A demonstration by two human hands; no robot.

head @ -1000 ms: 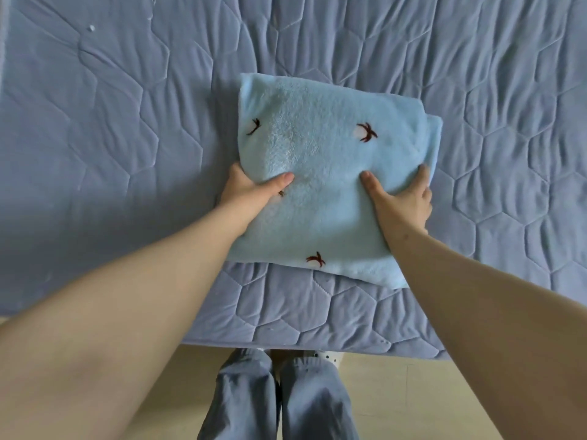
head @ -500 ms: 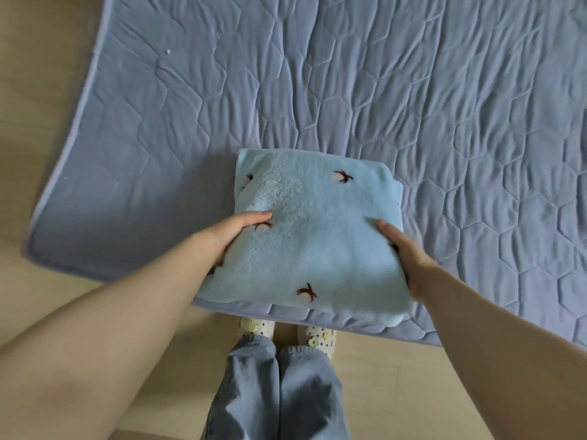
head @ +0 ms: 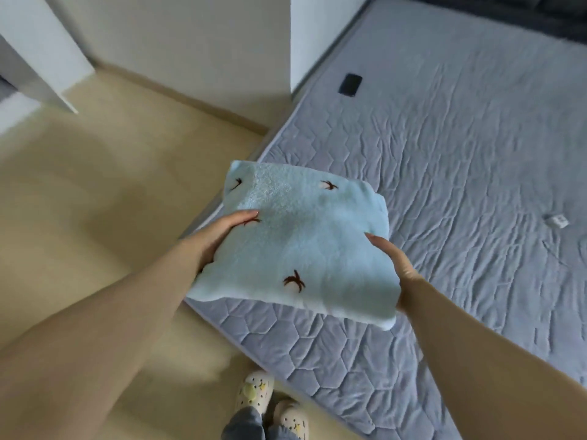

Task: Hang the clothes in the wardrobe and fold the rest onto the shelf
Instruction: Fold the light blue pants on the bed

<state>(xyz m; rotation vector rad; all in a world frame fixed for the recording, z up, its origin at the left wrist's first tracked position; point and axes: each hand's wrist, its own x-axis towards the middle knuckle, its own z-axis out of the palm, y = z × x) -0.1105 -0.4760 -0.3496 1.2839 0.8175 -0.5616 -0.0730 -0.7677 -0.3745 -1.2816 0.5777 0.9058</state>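
Observation:
A folded light-blue towel (head: pixel 305 246) with small dark-red embroidered marks is held up in the air over the bed's near-left corner. My left hand (head: pixel 219 236) grips its left edge, thumb on top and fingers underneath. My right hand (head: pixel 392 258) grips its right edge in the same way, with most of the fingers hidden below the cloth. The towel hangs slightly lower at its near edge.
The bed with a grey-blue quilted cover (head: pixel 460 185) fills the right side; a dark phone (head: pixel 350 84) and a small white item (head: pixel 556 220) lie on it. Beige floor (head: pixel 95 201) spreads left. White wall panels (head: pixel 190 42) stand at the back. My feet in pale clogs (head: pixel 254 395) are below.
Both hands have lifted the folded towel off the bed. The view has swung left, bringing the floor and white walls into sight.

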